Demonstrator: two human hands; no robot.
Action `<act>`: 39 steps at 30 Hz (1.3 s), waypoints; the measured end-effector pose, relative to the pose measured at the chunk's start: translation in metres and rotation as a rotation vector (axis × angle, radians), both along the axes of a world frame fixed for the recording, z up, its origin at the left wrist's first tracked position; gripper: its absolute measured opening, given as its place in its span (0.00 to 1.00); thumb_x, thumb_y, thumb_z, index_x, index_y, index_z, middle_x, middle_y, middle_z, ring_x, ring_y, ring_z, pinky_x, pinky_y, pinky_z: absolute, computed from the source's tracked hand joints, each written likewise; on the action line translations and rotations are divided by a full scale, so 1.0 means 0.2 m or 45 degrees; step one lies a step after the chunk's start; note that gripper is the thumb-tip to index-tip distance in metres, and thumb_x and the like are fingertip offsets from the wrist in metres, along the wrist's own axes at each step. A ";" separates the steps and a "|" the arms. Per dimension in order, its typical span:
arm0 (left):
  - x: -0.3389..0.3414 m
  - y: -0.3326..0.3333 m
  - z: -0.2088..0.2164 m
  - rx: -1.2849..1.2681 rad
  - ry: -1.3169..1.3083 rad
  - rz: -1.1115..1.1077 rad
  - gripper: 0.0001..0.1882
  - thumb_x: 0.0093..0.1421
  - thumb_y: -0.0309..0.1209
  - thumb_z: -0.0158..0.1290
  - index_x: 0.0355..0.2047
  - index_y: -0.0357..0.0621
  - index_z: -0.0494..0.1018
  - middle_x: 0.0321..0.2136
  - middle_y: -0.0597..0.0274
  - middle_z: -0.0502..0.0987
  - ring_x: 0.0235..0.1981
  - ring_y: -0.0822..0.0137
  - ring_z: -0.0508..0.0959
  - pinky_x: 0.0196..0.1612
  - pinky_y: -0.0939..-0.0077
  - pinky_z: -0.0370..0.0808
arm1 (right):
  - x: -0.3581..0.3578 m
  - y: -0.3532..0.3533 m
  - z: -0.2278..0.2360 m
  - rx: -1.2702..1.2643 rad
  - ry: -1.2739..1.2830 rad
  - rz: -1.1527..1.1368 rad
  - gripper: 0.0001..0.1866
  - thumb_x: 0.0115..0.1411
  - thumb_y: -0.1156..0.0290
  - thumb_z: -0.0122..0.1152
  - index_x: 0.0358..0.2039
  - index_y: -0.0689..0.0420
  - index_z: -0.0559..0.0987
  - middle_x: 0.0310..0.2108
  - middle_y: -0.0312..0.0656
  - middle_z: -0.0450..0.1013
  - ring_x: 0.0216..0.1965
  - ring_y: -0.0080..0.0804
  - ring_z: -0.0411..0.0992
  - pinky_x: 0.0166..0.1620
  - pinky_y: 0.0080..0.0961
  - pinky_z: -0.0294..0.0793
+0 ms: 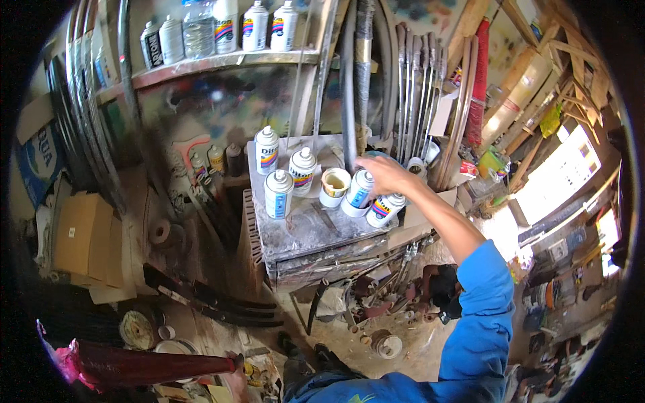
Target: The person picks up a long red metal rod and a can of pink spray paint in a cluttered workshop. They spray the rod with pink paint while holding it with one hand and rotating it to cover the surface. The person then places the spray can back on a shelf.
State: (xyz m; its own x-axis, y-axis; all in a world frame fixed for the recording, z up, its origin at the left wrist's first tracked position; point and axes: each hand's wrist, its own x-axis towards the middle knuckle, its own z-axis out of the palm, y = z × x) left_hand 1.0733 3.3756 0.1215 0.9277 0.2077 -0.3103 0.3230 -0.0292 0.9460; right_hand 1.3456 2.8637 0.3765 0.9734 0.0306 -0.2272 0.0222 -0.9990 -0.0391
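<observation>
My right hand (379, 174) reaches out over a paint-spattered grey worktable (302, 232) and closes over the cap of a white spray can with a blue label (358, 195). A second white can (384, 209) leans tilted just below my wrist. A small cream-coloured pot (334, 185) stands to the left of them. Three more upright spray cans (279, 195) are grouped at the table's left. At the lower edge my left hand (235, 377) holds the end of a long dark red tube (141, 366) that points to the left.
A wall shelf (222, 62) carries more spray cans and bottles. Long metal bars and pipes (416, 101) lean behind the table. Cardboard boxes (84, 235) sit at the left. Scrap metal and tools (376, 302) litter the floor below the table. Wooden framing (537, 74) fills the right.
</observation>
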 end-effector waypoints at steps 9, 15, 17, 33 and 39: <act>-0.33 0.15 -0.16 -0.139 -0.173 0.130 0.09 0.62 0.31 0.51 0.29 0.45 0.62 0.27 0.69 0.60 0.29 0.72 0.62 0.35 0.74 0.63 | -0.25 0.07 0.18 0.020 -0.411 0.174 0.46 0.44 0.80 0.71 0.66 0.53 0.64 0.65 0.49 0.63 0.66 0.44 0.61 0.70 0.37 0.58; -0.88 0.30 -0.15 -0.149 -0.303 0.642 0.11 0.62 0.37 0.53 0.36 0.45 0.67 0.29 0.67 0.68 0.30 0.70 0.68 0.38 0.75 0.67 | -0.90 0.29 0.37 0.087 -0.838 0.304 0.17 0.56 0.83 0.63 0.47 0.58 0.80 0.37 0.40 0.77 0.40 0.26 0.75 0.48 0.22 0.72; -1.11 0.30 -0.12 0.007 -0.205 0.967 0.12 0.61 0.39 0.53 0.37 0.45 0.68 0.29 0.68 0.68 0.29 0.71 0.68 0.38 0.74 0.67 | -1.12 0.31 0.39 -0.059 -0.817 0.330 0.16 0.55 0.85 0.63 0.45 0.60 0.80 0.37 0.42 0.78 0.40 0.28 0.75 0.48 0.24 0.72; -2.31 -0.26 0.30 0.050 -0.616 1.503 0.09 0.63 0.27 0.50 0.30 0.49 0.59 0.22 0.71 0.60 0.24 0.76 0.60 0.31 0.79 0.59 | -1.81 0.07 -0.30 0.791 -0.308 0.340 0.13 0.60 0.82 0.61 0.46 0.63 0.80 0.39 0.43 0.79 0.36 0.29 0.75 0.45 0.27 0.73; -2.69 -0.40 0.34 0.089 -0.632 1.648 0.10 0.63 0.26 0.50 0.30 0.49 0.58 0.22 0.70 0.59 0.24 0.75 0.60 0.32 0.79 0.60 | -1.87 0.35 -0.31 0.750 -0.168 0.338 0.25 0.60 0.83 0.60 0.59 0.58 0.74 0.31 0.37 0.75 0.32 0.24 0.69 0.43 0.25 0.72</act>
